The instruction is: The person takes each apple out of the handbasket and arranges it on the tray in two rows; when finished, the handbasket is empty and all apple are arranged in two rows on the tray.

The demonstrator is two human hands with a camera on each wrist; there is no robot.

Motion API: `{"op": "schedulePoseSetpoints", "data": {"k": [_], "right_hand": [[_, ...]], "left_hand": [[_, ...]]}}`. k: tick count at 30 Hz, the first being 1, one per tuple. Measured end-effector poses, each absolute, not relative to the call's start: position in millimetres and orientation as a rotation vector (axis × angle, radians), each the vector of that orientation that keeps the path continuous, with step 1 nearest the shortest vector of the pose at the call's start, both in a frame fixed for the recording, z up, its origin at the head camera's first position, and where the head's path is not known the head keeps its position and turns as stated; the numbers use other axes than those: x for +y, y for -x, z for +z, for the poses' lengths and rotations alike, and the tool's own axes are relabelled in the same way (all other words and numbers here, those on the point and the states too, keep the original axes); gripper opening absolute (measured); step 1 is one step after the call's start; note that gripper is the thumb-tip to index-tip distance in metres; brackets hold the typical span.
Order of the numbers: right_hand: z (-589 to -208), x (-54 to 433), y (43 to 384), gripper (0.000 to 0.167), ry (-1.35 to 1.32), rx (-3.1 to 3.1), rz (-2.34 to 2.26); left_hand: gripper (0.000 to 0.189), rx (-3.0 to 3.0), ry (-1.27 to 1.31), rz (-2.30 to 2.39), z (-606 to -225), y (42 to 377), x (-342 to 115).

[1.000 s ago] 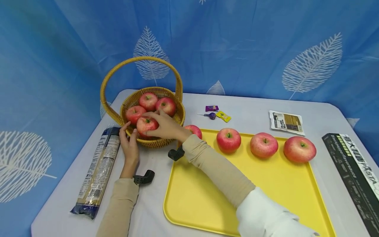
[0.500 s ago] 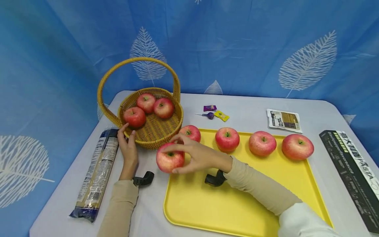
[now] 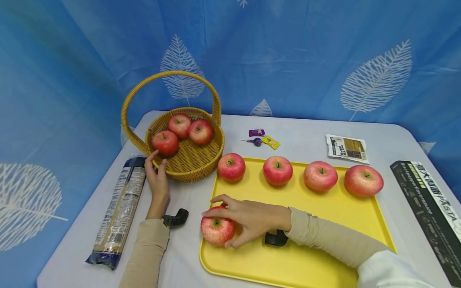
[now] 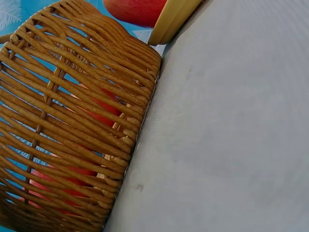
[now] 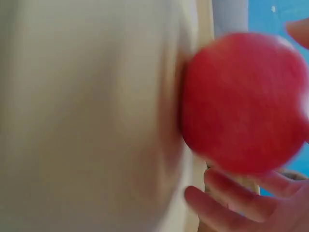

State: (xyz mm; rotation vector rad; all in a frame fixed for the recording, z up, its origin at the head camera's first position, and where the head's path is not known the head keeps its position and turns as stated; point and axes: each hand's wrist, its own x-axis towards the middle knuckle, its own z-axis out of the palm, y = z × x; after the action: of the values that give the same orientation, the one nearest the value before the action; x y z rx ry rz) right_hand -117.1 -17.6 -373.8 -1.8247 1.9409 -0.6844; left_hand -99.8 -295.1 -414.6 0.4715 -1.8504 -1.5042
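Observation:
My right hand [image 3: 248,220] grips a red apple [image 3: 217,231] from its right side, at the left edge of the yellow tray [image 3: 288,256]. In the right wrist view this apple [image 5: 244,104] is close to the tray surface, with fingers [image 5: 231,193] beside it. My left hand [image 3: 157,180] touches the front-left rim of the wicker basket [image 3: 191,162], its fingers fairly straight. The left wrist view shows the basket's woven wall [image 4: 77,111] but not the hand. Three apples, one of them a red apple [image 3: 165,143], sit inside the basket.
Along the tray's back edge several apples stand in a row, from one apple [image 3: 231,167] to another apple [image 3: 363,181]. A long noodle packet [image 3: 119,212] lies left. Behind are a lollipop [image 3: 256,141], small candies [image 3: 271,142] and a pouch [image 3: 347,149]. A pasta box [image 3: 428,216] lies right.
My right hand has lifted an apple out of the basket and carried it right and toward me, down to the tray's left edge. My left hand has stayed at the basket rim.

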Motion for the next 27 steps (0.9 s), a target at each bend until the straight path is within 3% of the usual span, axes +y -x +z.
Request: {"op": "schedulePoseSetpoints", "data": {"k": [7, 11, 17, 23, 27], "right_hand": [[-345, -62, 175, 0.044, 1.409, 1.784, -1.37], [-330, -98, 219, 0.038, 1.093, 1.874, -1.643], [-335, -136, 260, 0.047, 0.832, 2.035, -1.661], [-346, -156, 273, 0.058, 0.83, 2.124, -1.581], [-348, -166, 276, 0.074, 0.835, 2.159, -1.433]], "left_hand": [[0.037, -1.853, -0.495, -1.464, -416, 97, -300], [0.038, -1.85, -0.497, -1.478, -416, 95, -300], [0.037, -1.849, -0.496, -1.489, -417, 97, -298], [0.038, -1.86, -0.488, -1.504, -414, 100, -294], [0.039, -1.877, -0.486, -1.509, -402, 96, -288]]}}
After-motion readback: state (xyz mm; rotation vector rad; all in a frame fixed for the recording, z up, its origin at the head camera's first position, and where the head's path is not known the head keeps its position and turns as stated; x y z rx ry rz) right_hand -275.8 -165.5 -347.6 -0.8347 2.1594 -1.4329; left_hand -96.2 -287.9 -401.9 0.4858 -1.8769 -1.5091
